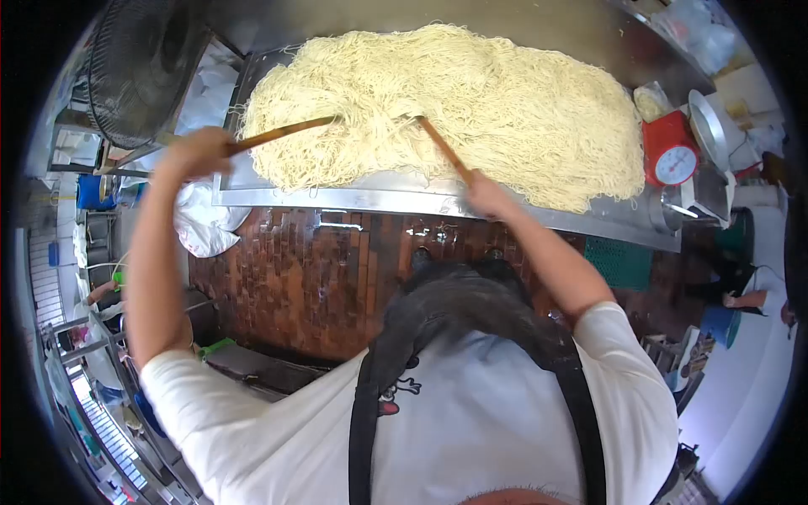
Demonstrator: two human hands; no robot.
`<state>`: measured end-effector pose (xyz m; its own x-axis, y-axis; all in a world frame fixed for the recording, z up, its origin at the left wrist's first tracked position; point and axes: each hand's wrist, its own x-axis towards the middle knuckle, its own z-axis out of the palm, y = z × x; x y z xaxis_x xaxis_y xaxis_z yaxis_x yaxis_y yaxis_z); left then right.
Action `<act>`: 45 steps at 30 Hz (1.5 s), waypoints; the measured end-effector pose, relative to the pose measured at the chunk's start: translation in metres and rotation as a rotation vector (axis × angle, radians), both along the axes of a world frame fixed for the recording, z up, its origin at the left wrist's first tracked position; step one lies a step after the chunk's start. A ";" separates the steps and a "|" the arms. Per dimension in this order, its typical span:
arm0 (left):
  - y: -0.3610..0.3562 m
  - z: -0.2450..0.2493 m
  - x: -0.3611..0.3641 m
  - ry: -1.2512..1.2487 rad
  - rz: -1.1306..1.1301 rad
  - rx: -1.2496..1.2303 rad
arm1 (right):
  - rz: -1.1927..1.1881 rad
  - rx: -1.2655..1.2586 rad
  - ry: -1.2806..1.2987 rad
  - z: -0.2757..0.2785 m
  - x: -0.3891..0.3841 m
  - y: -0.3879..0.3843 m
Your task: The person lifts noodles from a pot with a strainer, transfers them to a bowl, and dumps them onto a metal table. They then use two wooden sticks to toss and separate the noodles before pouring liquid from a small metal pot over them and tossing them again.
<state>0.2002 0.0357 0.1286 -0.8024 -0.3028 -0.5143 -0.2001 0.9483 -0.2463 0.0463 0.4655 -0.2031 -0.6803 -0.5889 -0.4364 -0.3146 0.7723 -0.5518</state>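
A broad heap of pale yellow noodles (471,93) covers most of a metal worktop (337,198). My left hand (198,153), slightly blurred, is closed around the end of a wooden stick (286,133) at the heap's left side. The stick points right, its far end among the noodles. In my right hand (490,196), at the worktop's front edge, is a second wooden stick (444,150). It slants up and left into the noodles, with a small dark part at its tip. The exact shape of both tips is hidden or too small to tell.
A red scale (670,150) with a metal pan (707,126) stands right of the noodles. A large fan (139,71) is at upper left, above a white bag (206,220). A green crate (619,263) lies under the worktop's right end. Another person's arm (745,300) shows far right.
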 end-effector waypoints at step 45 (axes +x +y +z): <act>0.574 -0.194 -0.333 0.353 0.555 1.432 | -0.358 -0.326 0.179 0.138 -0.220 0.416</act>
<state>-0.1333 0.6095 -0.0658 -0.8978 -0.0337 -0.4390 -0.4393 0.1357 0.8880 -0.1737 0.8811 -0.0646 -0.9115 -0.3914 -0.1268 -0.1738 0.6457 -0.7436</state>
